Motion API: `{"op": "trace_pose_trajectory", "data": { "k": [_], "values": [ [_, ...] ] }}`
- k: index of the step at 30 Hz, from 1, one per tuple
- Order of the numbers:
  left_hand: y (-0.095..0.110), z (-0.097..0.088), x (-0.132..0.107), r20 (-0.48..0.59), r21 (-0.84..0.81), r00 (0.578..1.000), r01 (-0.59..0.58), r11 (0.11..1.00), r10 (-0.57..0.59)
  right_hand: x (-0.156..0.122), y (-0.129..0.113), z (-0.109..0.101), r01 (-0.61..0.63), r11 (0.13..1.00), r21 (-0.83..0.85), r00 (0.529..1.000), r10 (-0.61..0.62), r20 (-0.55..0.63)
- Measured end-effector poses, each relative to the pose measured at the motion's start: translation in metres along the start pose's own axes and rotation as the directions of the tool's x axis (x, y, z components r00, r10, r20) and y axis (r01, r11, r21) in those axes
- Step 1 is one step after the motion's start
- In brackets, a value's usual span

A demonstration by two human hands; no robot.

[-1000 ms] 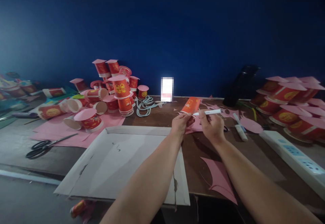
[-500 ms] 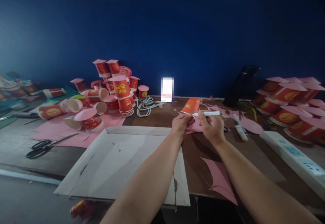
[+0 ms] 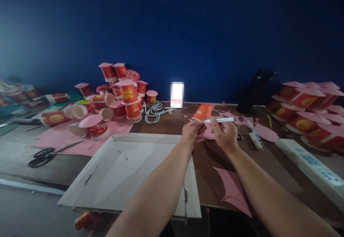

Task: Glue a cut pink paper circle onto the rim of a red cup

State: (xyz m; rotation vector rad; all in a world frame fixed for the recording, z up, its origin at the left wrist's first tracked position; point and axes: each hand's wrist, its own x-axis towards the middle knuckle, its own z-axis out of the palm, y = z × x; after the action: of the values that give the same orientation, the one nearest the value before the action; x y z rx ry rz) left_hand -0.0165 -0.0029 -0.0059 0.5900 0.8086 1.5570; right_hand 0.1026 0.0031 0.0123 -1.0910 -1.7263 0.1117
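Note:
Near the middle of the table, my left hand [image 3: 192, 131] is closed on the rim end of a red paper cup [image 3: 202, 112], which lies tilted with its base pointing away from me. My right hand [image 3: 224, 133] grips a white marker pen [image 3: 220, 120] whose tip end points left and meets the cup's rim by my left fingers. Whether the tip touches the cup I cannot tell. Pink paper [image 3: 206, 134] lies under and behind both hands. A glue stick or white tube [image 3: 255, 141] rests to the right of my right hand.
A white shallow box lid [image 3: 129, 172] lies at front left, with black scissors [image 3: 45, 156] beyond its left side. Red cups with pink paper tops are piled at left [image 3: 128, 93] and right [image 3: 303, 99]. A white power strip [image 3: 311, 161] and a black bottle [image 3: 254, 90] stand right.
Almost nothing differs. The cup and marker pen have shifted very slightly, and both hands keep their hold.

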Motion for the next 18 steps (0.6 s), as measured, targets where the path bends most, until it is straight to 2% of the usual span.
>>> {"op": "trace_pose_trajectory", "data": {
  "k": [3,9,13,18],
  "values": [
    [0.0002,0.0000,-0.0002,-0.003,-0.008,1.000,-0.002,1.000,0.002,-0.0005,0.0015,0.0006,0.008,1.000,-0.019,1.000,-0.008,-0.017],
    [0.0026,-0.0005,-0.0025,-0.040,0.125,0.994,0.102,0.987,-0.098,0.0013,0.0035,0.0008,0.050,0.998,-0.036,0.998,-0.051,-0.043],
    [0.0041,0.0005,-0.0039,-0.044,0.125,0.994,0.100,0.987,-0.096,0.0011,0.0014,0.0000,0.042,0.999,-0.023,0.999,-0.042,-0.029],
    [0.0047,0.0023,-0.0048,-0.014,0.052,1.000,0.023,0.998,-0.023,-0.0011,-0.0003,-0.0007,-0.012,1.000,0.008,0.999,0.012,0.031]
  ]
}}
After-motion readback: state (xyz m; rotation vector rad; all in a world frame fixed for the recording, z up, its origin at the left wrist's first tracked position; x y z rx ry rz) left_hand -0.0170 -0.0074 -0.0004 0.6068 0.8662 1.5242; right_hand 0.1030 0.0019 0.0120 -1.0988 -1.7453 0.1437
